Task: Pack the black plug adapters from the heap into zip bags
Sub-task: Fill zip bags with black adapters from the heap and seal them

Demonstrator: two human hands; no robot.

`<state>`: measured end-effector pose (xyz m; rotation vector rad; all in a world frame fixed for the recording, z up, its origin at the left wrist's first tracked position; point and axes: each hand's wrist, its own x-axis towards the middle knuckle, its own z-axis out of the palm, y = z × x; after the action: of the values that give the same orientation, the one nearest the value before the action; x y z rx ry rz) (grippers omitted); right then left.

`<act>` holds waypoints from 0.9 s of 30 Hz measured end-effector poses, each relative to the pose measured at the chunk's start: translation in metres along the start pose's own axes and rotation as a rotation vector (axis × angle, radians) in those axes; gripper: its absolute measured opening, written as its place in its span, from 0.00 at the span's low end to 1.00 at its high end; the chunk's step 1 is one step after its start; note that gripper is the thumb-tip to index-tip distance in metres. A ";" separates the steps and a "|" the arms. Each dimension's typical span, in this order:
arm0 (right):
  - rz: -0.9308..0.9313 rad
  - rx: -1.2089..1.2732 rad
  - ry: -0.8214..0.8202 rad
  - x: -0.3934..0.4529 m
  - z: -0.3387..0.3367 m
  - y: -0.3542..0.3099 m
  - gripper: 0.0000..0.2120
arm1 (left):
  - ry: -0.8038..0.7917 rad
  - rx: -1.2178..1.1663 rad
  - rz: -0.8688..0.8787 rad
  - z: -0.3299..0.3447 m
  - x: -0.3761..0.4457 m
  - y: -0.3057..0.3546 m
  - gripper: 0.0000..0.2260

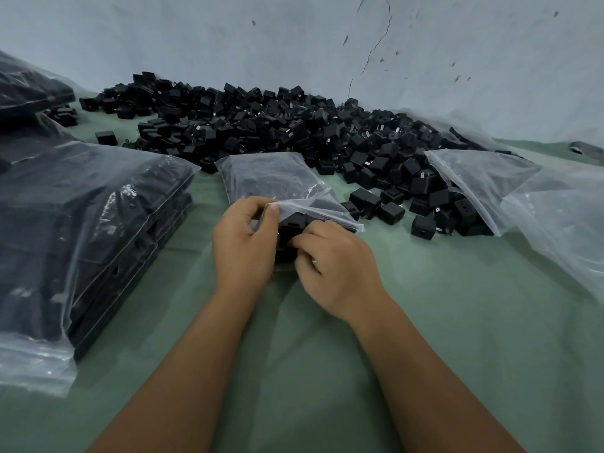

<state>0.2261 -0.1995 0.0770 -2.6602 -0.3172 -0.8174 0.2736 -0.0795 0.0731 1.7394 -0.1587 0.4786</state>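
Fingers of the left hand (pixel 243 243) pinch the zip bag (pixel 281 184) mouth edge. The right hand (pixel 333 266) grips adapters (pixel 291 228) there; green cloth (pixel 327 371) lies bare nearer.

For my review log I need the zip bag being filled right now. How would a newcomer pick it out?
Start at the wide heap of black plug adapters along the pale wall. Just in front of its middle, on the green cloth, lies a small clear plastic zip bag. Unlike the other bags at either side, its near mouth is held by the left hand while the right hand pushes an adapter in.
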 end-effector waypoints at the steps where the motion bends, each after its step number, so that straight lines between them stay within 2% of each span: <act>1: 0.020 0.005 0.025 0.000 0.000 0.002 0.11 | 0.001 0.013 0.035 0.000 -0.001 0.001 0.08; 7: 0.061 0.032 0.051 0.001 0.000 0.004 0.09 | -0.009 0.022 0.126 0.000 -0.002 0.001 0.05; 18: 0.102 -0.006 -0.094 0.006 0.009 0.008 0.18 | -0.025 0.130 0.291 -0.001 -0.004 0.004 0.05; 22: 0.093 0.045 -0.106 0.012 0.011 0.008 0.16 | -0.020 0.172 0.342 -0.002 -0.004 0.004 0.05; 27: 0.152 -0.071 -0.219 0.029 0.016 0.008 0.09 | -0.015 0.228 0.478 -0.001 -0.005 0.001 0.06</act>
<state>0.2599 -0.1975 0.0790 -2.8041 -0.1376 -0.5016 0.2684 -0.0792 0.0727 1.9292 -0.5565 0.8576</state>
